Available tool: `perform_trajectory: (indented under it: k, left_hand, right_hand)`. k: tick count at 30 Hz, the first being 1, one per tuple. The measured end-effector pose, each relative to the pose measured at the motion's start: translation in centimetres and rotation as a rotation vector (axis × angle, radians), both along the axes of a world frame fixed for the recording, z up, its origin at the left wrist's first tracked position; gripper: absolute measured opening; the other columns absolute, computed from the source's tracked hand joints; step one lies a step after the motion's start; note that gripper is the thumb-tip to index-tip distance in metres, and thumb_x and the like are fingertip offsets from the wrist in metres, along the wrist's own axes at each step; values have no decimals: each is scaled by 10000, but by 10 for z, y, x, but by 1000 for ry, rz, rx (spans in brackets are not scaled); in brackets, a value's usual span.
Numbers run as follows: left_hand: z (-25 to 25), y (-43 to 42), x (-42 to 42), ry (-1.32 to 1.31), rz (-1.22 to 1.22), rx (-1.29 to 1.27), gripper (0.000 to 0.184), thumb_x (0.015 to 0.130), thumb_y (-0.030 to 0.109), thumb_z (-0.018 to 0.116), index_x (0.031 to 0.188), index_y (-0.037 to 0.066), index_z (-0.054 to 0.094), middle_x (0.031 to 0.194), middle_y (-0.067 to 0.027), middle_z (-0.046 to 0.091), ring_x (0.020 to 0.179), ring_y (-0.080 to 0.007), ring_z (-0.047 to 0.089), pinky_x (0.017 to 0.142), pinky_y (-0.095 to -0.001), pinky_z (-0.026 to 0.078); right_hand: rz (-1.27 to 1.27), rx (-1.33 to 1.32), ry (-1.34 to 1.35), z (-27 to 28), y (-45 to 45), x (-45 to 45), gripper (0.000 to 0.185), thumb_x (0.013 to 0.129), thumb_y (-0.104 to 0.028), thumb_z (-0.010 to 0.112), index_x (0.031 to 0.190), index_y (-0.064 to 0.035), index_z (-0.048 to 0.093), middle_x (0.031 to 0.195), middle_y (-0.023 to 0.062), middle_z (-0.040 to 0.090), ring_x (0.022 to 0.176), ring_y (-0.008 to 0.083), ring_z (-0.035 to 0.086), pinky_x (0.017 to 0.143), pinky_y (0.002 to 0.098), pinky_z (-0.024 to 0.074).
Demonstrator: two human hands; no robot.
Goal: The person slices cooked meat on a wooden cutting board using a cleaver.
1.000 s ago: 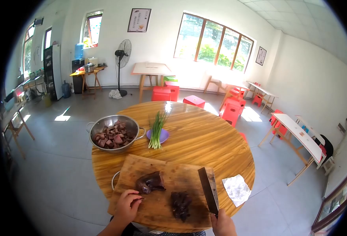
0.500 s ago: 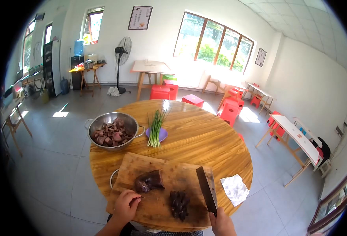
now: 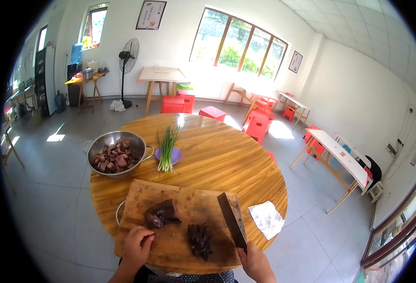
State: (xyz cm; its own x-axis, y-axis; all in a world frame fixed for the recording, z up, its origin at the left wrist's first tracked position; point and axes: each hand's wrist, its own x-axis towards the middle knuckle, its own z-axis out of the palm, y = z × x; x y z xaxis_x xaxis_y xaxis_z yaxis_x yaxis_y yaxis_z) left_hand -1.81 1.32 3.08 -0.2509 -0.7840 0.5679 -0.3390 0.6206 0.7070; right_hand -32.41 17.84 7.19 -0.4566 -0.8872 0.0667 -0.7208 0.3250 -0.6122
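Observation:
On the wooden cutting board [image 3: 137,195] lies a large dark piece of meat [image 3: 163,213], and to its right a heap of dark meat slices [image 3: 200,241]. My left hand [image 3: 137,246] is at the board's near left, just below the large piece. Its thumb and forefinger pinch a small dark scrap [image 3: 151,235], probably meat. My right hand [image 3: 255,264] grips the handle of a cleaver [image 3: 231,219]. The blade slants up and left over the board's right side, apart from the slices.
A steel colander [image 3: 144,141] of meat chunks stands at the table's far left. Beside it, scallions [image 3: 169,148] lie across a purple plate [image 3: 176,154]. A crumpled white tissue [image 3: 266,220] rests right of the board. Red stools [image 3: 256,127] stand beyond the round table [image 3: 227,146].
The whole view has shifted, so everything appears further left and slightly higher. Against the board, both hands, the cleaver and the meat stay nearly where they were.

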Motion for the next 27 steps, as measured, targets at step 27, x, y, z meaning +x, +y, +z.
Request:
perform_trajectory:
  k: [27]
  left_hand:
    - [-6,-2,4,36,-5,40,162,917,3,714,1069,17,662,1066,-135,669,892,-257,682,723,-323,563]
  right_hand:
    - [-27,79,-13,17,1,6,373,1056,-344,543,1163,13,549,1018,369,636,958,582,583,741,601,467]
